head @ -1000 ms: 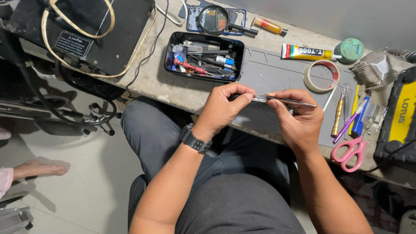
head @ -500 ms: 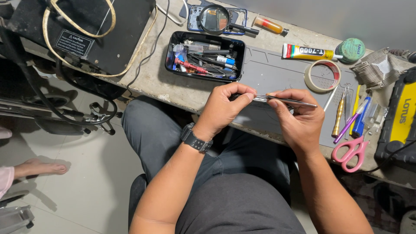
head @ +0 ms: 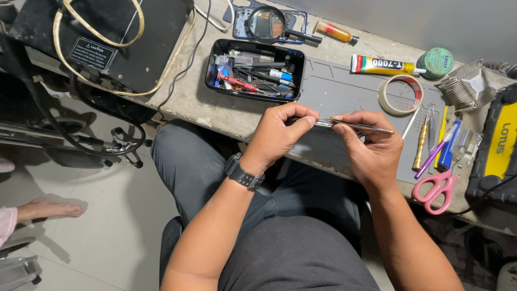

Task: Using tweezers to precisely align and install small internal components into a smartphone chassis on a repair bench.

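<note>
Both hands met over the near edge of the surface (head: 226, 110), above the grey work mat (head: 344, 91). The left hand (head: 280, 134) was clenched around 1 end of a thin, flat metal piece (head: 328, 123), thumb and fingertips pinching it edge-on. The right hand (head: 371, 148) pinched a slim pair of metal tweezers (head: 366, 127), whose tips pointed at that piece while the back end stuck out toward the right edge. What exactly the flat piece was could not be told, since the fingers hid most of it.

The piece looked light, stiff and slick, and probably delicate; it seemed best gripped by its long edges rather than its faces. The tweezers looked springy and would likely need only gentle pressure at the middle.

Toward the far edge sat a black tray of small tools (head: 256, 70), a magnifying glass (head: 266, 24) and a glue tube (head: 382, 66). A roll of tape (head: 400, 95) lay on the mat, and pink scissors (head: 436, 188) lay near the right end of the near edge.
</note>
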